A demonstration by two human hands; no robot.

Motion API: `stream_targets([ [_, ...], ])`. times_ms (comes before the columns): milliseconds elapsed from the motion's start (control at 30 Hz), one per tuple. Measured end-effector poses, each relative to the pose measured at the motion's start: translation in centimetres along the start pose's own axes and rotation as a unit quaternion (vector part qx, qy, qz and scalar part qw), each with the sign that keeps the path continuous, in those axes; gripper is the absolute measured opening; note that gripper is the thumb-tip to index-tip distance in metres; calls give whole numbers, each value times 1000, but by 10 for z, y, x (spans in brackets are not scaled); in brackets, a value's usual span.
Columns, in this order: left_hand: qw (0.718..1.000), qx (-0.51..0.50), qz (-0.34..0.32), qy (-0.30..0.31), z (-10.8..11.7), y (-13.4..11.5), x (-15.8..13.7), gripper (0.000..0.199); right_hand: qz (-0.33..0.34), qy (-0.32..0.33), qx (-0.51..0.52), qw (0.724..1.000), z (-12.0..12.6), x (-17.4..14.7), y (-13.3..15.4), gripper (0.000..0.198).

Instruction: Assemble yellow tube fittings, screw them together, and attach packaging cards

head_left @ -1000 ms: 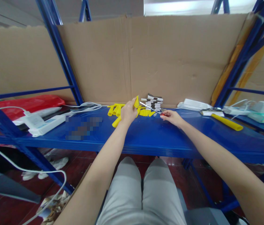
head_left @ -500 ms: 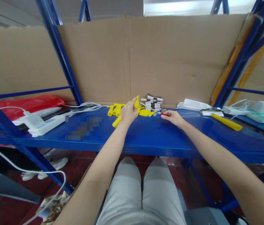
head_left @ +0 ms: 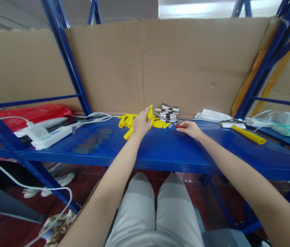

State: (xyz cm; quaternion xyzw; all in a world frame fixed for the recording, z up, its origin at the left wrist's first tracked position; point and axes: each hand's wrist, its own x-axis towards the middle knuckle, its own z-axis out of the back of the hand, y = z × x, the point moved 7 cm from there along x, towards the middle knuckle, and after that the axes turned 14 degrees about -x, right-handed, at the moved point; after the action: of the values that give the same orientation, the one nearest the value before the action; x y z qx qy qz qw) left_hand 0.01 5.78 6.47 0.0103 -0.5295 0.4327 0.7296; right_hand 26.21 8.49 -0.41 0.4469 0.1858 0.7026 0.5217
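Note:
My left hand is closed around a yellow scraper, its handle sticking out toward the lower left and its wedge-shaped head tilted up. In my right hand is a screwdriver with a red handle, pinched by the fingers. Its thin metal shaft points left, and the tip reaches close to the scraper's head; whether they touch I cannot tell. Yellow handles lie left of my left hand. Between the hands are a row of small yellow pieces and tiny metal parts.
Behind the small pieces stands a stack of white and dark packets. Another yellow-handled scraper rests at the right. A white power strip and cables lie left, with a cardboard sheet behind the blue shelf.
The screwdriver's shaft now shows plainly, reaching toward the scraper's head. Both hands stay almost where they were, and the view has shifted very slightly.

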Motion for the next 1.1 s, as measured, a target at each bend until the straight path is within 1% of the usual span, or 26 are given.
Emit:
stream_targets([
  [233, 1000, -7, -5, -1, 2, -2, -1, 61, 5, 52, -23, 998, -5, -2, 3, 53],
  [300, 1000, -12, -7, -6, 3, -2, -1, 61, 12, 46, -27, 998, -5, -2, 3, 54],
  [400, 1000, -15, -10, -10, 3, -2, -1, 61, 23, 16, -24, 999, -4, -1, 3, 55],
  [533, 1000, -17, -23, -5, 1, -2, -2, 62, 27, -9, -28, 999, 1, -1, 4, 48],
  [667, 999, -17, -38, -1, -2, -2, -2, 62, 28, 12, -42, 999, 4, -1, 5, 43],
  [867, 999, -9, -30, 3, -1, -1, -1, 64, 63, 46, -93, 993, -2, -3, 10, 46],
  [967, 999, -12, -32, 5, 0, -1, -2, 64, 77, 25, -102, 991, -3, -2, 12, 46],
  [1100, 999, -18, -36, 0, 0, -3, -2, 63, 80, -14, -92, 992, 1, -2, 11, 51],
])
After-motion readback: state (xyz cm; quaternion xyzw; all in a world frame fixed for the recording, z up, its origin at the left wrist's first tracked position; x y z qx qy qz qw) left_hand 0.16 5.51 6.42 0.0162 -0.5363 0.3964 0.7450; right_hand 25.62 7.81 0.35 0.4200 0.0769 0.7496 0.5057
